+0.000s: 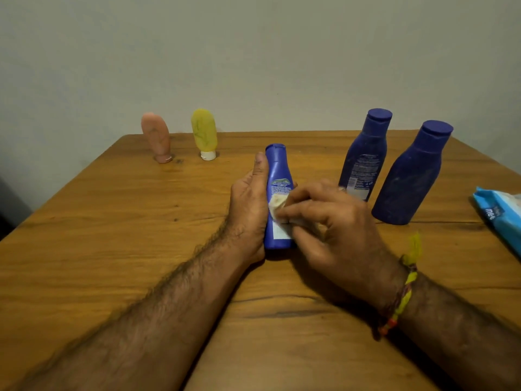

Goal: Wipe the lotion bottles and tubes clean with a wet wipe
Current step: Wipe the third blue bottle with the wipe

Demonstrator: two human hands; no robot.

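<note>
A small blue lotion bottle (277, 176) lies on the wooden table (112, 235), cap pointing away from me. My left hand (249, 204) grips it along its left side, thumb up near the cap. My right hand (324, 221) presses a crumpled white wet wipe (277, 206) against the bottle's label. Two larger dark blue bottles stand upright to the right: one farther back (365, 153), one nearer (411, 176), both dusty. A pink tube (156, 138) and a yellow tube (204, 134) stand on their caps at the back left.
A light blue pack of wet wipes (499, 215) lies at the table's right edge. A plain wall rises right behind the table. A yellow thread band circles my right wrist (406, 289).
</note>
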